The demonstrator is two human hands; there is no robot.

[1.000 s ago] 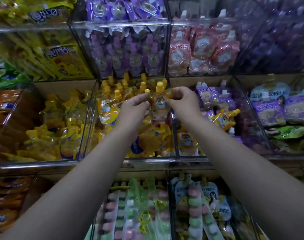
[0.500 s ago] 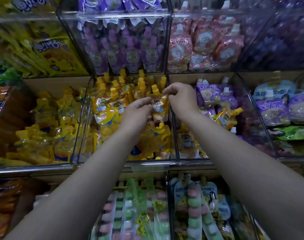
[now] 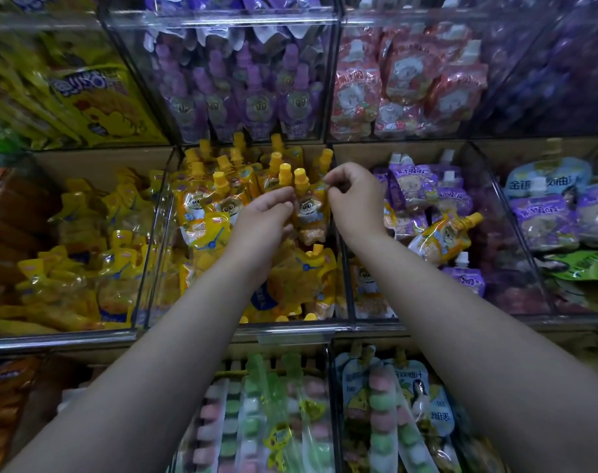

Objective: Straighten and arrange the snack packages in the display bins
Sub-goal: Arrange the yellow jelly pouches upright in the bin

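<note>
orange spout pouch [image 3: 309, 213], glossy soft plastic with a rounded yellow cap and a cartoon animal printed on its front, stands upright at the front of a row of like pouches in the middle clear plastic bin [image 3: 156, 261]. the right hand [image 3: 353, 196] pinches its upper right shoulder between curled thumb and fingers. the left hand [image 3: 261, 223] lays loosely extended fingers against its left edge, clasping nothing. a stray orange pouch [image 3: 440, 238] lies tilted among crinkly purple pouches [image 3: 413, 186] in the bin to the right.
</note>
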